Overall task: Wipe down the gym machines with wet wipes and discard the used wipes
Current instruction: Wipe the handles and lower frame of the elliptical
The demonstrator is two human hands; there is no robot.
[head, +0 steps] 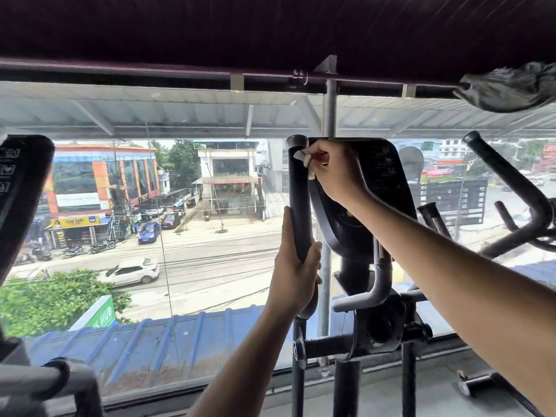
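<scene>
Window (210, 236): a wide pane fills the far side, and through it there's a street with parked cars, a white car and shopfronts.
Machine (370, 311): an elliptical stands centre-right against the glass, dark frame, pivot hub low down, grey curved inner bars beside the post.
Console (382, 188): a black panel at the top of the machine, tilted toward the camera, small icons down its right edge.
Left handle (299, 200): a tall black padded bar, upright, just left of the console, rounded cap on top.
Neighbouring machines: another console (21, 188) pokes in at the far left edge, and black handlebars (517, 191) angle in on the right.
Left hand (293, 272): clenched round the lower part of the left handle, thumb in front of the bar, fingers wrapped behind.
Right hand (334, 173): up near the handle's cap, fingers pinching the wipe, arm reaching in from the near right.
Wet wipe (302, 158): a small white wad, pressed against the top of the left handle, mostly hidden by the fingers.
</scene>
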